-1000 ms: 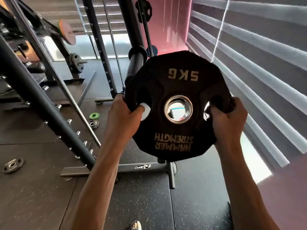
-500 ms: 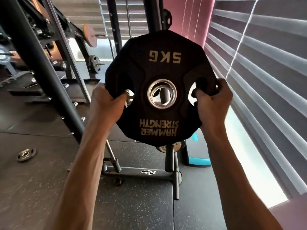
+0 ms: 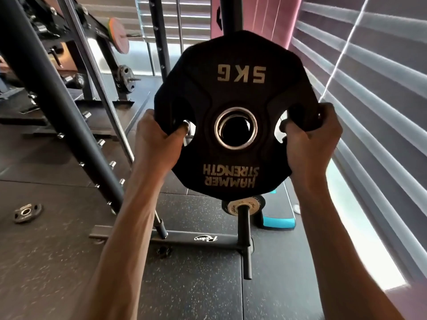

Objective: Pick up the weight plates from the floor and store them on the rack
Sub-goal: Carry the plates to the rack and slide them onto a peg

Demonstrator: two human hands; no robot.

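Against the frame half a second back, I see the rack (image 3: 57, 93) has slid further left and the black 5 KG plate (image 3: 235, 88) now fills more of my view, its centre hole dark where a rack post showed through before; the grip on it is unchanged. The plate is held up in the air in front of the rack's upright post (image 3: 231, 15), face toward me and upside down, the lettering inverted. My left hand (image 3: 154, 144) is clamped on its left edge with the thumb hooked into the left grip slot, and my right hand (image 3: 309, 144) is clamped on the right edge in the same way. The plate hides most of the post behind it, so I cannot tell whether the hole lines up with a peg. Below its lower rim a horizontal peg (image 3: 245, 239) points toward me, carrying a small plate (image 3: 242, 205) that is half hidden by the big one. I count two small plates on the floor (image 3: 57, 262): a dark plate (image 3: 27, 212) at far left and a tiny piece (image 3: 163, 251) by the rack foot, too small to identify for certain.
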